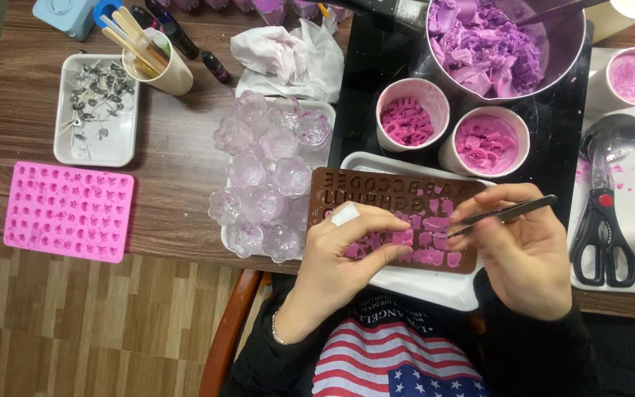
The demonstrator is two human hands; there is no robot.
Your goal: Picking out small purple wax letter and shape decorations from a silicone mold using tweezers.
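Observation:
A brown silicone letter mold (376, 187) lies tilted over a white tray (420, 283), with pink-purple wax in its lower cavities. My left hand (339, 250) grips the mold's near left edge, thumb and fingers curled over the filled cavities. A white patch sits on its index finger. My right hand (523, 250) holds thin dark tweezers (508, 213), whose tip touches a wax-filled cavity near the mold's middle.
Two white cups of pink wax letters (413, 117), (490, 140) stand behind the mold on a black surface. A metal pot of purple wax chunks (494, 44) is beyond. Clear flower-shaped molds (266, 176), a pink mold (67, 212), a wick tray (97, 110), scissors (600, 235) and a spoon (611, 136) surround.

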